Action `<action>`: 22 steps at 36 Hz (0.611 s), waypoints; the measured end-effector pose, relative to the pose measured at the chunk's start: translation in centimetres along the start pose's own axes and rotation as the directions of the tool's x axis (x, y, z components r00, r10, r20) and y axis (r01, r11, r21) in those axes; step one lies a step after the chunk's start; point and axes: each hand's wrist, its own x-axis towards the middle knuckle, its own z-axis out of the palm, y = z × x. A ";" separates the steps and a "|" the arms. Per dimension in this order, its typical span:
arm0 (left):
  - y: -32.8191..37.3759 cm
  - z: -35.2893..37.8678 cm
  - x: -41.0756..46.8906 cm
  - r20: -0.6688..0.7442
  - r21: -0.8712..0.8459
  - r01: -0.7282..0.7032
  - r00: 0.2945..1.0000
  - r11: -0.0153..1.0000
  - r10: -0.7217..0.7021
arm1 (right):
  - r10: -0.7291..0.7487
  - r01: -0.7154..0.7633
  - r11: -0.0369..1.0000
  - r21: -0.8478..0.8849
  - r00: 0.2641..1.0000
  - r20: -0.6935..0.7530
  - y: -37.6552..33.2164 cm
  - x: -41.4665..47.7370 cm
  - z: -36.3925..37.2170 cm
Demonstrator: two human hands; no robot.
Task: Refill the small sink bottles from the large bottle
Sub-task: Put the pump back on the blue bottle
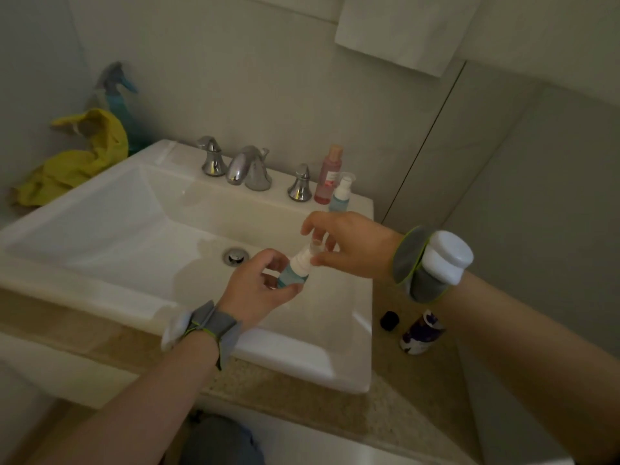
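— Small bottle (295, 275): where is it held?
— Above the sink (302, 364) basin, its body gripped by the left hand (255, 290).
— And the right hand (352, 246)?
— The clear top (315, 245) is pinched by its fingertips.
— What is seen on the surface (385, 417)?
— A purple-labelled bottle (421, 332) is set just beside a dark cap (390, 320), right of the sink. A pink bottle (328, 176) and a blue bottle (340, 194) are stood on the sink's back ledge.
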 end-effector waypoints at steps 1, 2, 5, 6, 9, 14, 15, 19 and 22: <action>0.0 0.0 0.0 0.003 -0.003 0.001 1.000 1.000 -0.001 | 0.014 -0.015 1.000 -0.026 1.000 -0.004 0.0 0.1 0.0; 0.0 0.0 0.0 0.009 -0.004 -0.001 1.000 1.000 0.001 | 0.031 -0.031 0.997 -0.066 1.000 0.002 0.0 0.2 0.0; 0.2 0.0 -0.1 0.022 0.010 -0.010 1.000 1.000 0.010 | 0.064 -0.062 0.988 -0.139 0.998 0.005 0.0 0.5 0.3; 0.2 -0.1 -0.2 0.018 0.011 -0.009 1.000 1.000 0.009 | 0.075 -0.074 0.988 -0.138 0.997 -0.001 -0.1 0.6 0.4; 0.2 -0.1 -0.2 0.010 0.000 -0.008 1.000 1.000 0.008 | 0.117 -0.116 0.992 -0.048 0.993 0.029 0.1 0.4 0.4; 0.3 -0.1 -0.2 0.021 0.011 -0.014 1.000 1.000 0.014 | 0.015 -0.015 1.000 0.013 0.999 0.043 0.0 -0.1 0.2; 0.2 -0.1 -0.2 0.023 0.010 -0.011 1.000 1.000 0.011 | 0.025 -0.025 1.000 -0.005 0.999 0.041 0.0 0.0 0.2; 0.1 -0.1 -0.1 0.000 -0.023 0.011 1.000 1.000 -0.011 | 0.065 -0.060 0.991 -0.121 0.997 0.039 0.1 0.2 0.5; 0.2 -0.1 -0.1 0.022 -0.013 -0.001 1.000 1.000 0.001 | 0.031 -0.028 0.997 -0.068 0.999 0.045 0.2 0.3 0.7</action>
